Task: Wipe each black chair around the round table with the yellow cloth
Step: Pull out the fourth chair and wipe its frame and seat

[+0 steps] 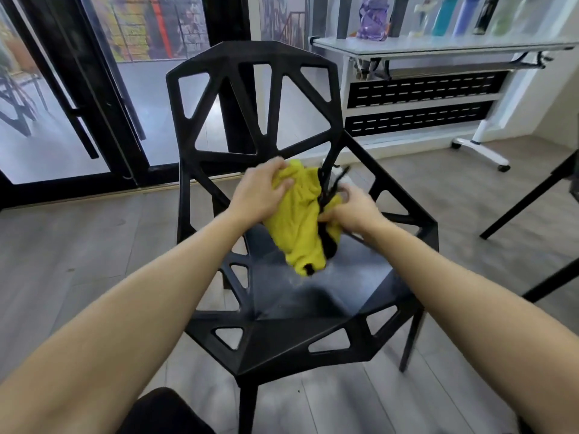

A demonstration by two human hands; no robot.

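Fingers (283,183) of the left hand (260,191) are curled over the top of the yellow cloth (297,220), while the right hand (351,208) pinches its other edge, blurred, at the centre of the frame. The cloth is held bunched between both hands just above the seat of a black chair (250,89), against the lower backrest struts. The seat appears dull and streaked, so wiping of this chair is judged barely begun; no round table is clearly seen, and other chairs remain unaccounted for.
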